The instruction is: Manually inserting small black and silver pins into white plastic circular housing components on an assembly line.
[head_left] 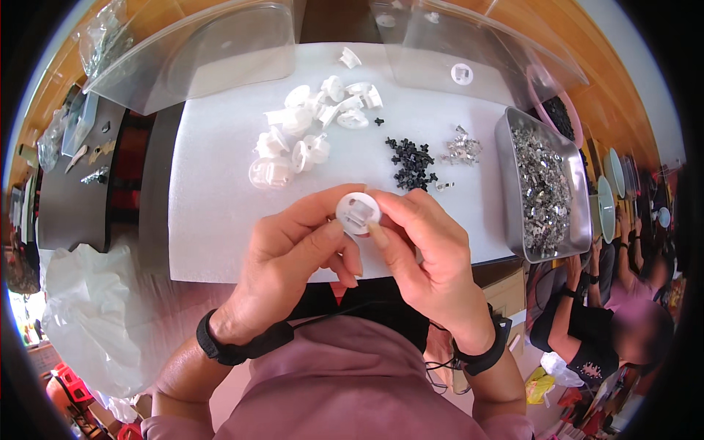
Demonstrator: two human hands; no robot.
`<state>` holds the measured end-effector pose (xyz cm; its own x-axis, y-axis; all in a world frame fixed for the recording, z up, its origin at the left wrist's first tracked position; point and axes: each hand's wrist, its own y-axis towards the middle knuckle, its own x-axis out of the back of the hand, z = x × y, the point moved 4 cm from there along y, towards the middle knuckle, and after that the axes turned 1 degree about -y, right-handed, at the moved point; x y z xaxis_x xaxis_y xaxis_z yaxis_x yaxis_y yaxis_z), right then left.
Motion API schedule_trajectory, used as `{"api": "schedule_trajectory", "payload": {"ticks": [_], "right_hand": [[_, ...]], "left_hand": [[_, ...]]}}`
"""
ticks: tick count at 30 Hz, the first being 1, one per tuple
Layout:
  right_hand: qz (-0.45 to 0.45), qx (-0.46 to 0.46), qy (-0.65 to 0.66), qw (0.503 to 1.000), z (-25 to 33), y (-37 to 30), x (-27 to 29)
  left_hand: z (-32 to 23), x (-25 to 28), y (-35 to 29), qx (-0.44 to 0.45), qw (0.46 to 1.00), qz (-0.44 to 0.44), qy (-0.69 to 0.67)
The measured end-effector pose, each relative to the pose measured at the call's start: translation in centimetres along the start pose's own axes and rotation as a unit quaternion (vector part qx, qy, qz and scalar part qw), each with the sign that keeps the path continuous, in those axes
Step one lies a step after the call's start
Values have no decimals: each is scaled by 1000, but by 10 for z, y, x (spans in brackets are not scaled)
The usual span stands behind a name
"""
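My left hand (293, 257) and my right hand (425, 249) together pinch a small round white plastic disc (358, 213) with a square recess in its middle, held just above the near edge of a white foam mat (220, 191). Thumbs and forefingers of both hands grip its rim. Beyond it on the mat lie a heap of similar white plastic parts (308, 125), a cluster of small black plastic pieces (411, 161) and a little pile of shiny metal clips (462, 149).
A metal tray (583, 220) full of metal clips stands at the right. Two clear plastic lids or bins (198, 51) (469, 44) sit at the back. A white plastic bag (88, 315) hangs at lower left. Other people sit at the far right.
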<state>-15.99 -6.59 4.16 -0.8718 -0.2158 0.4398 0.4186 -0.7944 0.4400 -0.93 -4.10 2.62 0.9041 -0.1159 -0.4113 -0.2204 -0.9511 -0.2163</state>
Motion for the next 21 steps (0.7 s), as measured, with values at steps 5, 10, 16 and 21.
{"api": "schedule_trajectory", "payload": {"ticks": [5, 10, 16, 21], "right_hand": [[-15, -28, 6, 999, 0, -7, 2], [-4, -135, 78, 988, -4, -12, 4], [27, -276, 130, 952, -5, -16, 5], [-6, -289, 225, 931, -9, -23, 5]], "left_hand": [[6, -2, 2, -7, 1000, 0, 21], [7, -2, 1, 0, 998, 0, 57], [6, -3, 2, 5, 996, 21, 86], [1, -11, 0, -21, 991, 67, 112]]}}
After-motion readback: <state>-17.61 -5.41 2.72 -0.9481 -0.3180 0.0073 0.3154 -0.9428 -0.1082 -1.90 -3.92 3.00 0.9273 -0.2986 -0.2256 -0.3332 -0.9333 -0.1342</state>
